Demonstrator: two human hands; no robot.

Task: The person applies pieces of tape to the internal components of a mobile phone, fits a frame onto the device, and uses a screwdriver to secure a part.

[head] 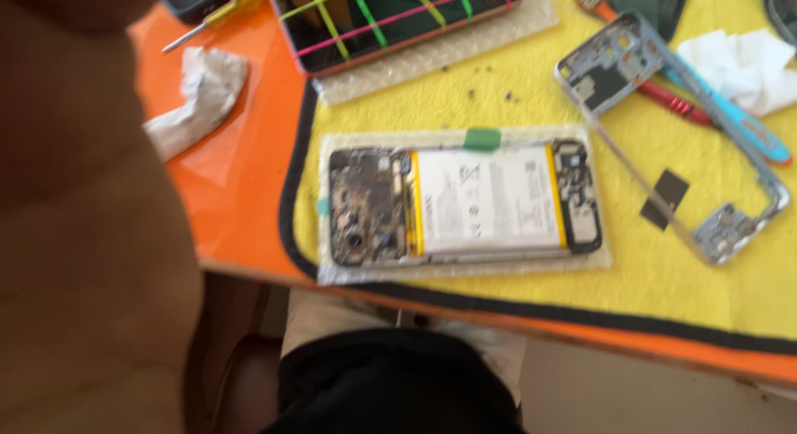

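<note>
With the opened phone (463, 203) lying flat on bubble wrap (465, 272) on the yellow mat (664, 276) near the table edge, battery up, work square-on. Blurred left arm (83, 218) fills the frame; fingers unseen, can't tell their state.

The single head view looks steeply down, close over the yellow cloth mat (531, 110). A blurred arm (83, 218) crowds its left side.

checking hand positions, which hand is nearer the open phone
Left, likely: the blurred left arm fills the frame's left side, apart from the open phone on the yellow mat. The right hand is not in view.
</note>
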